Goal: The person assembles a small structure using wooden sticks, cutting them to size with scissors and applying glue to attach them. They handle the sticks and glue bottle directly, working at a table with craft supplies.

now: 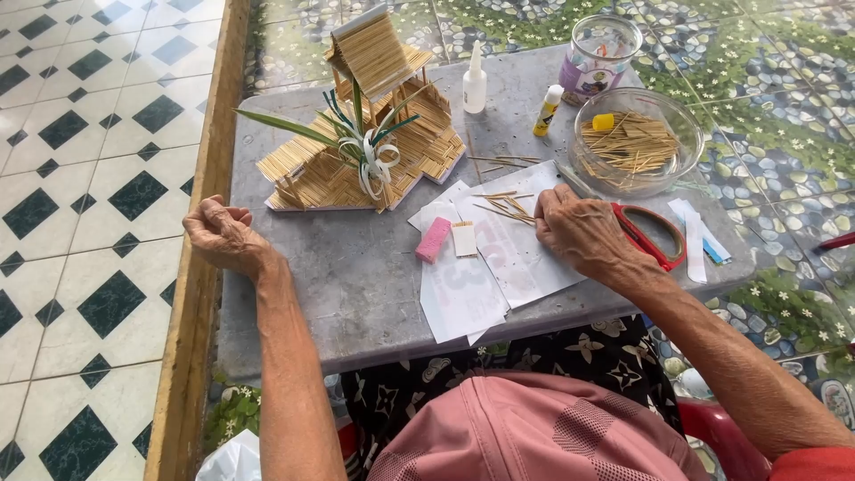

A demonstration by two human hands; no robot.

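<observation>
Resting on the white paper sheets [485, 267], the right hand [579, 232] is touching loose toothpicks [508, 207], fingers bent, gripping nothing I can see. These sticks are lying at eleven o'clock from it, pointing toward the pink eraser [434, 239]. The left hand [223, 236] is curled empty at the tabletop [356, 294] edge, farther away. A yellow-capped glue stick [546, 110] is standing at twelve.

Both forearms are left bare to the elbow, the left hand [223, 236] and right hand [583, 233] being wrinkled and veined, without rings or watch. A pink cap [534, 428] is worn at 6 o'clock, a black floral-patterned garment [579, 356] beneath, and a red sleeve edge [815, 463] at 4 o'clock.
</observation>
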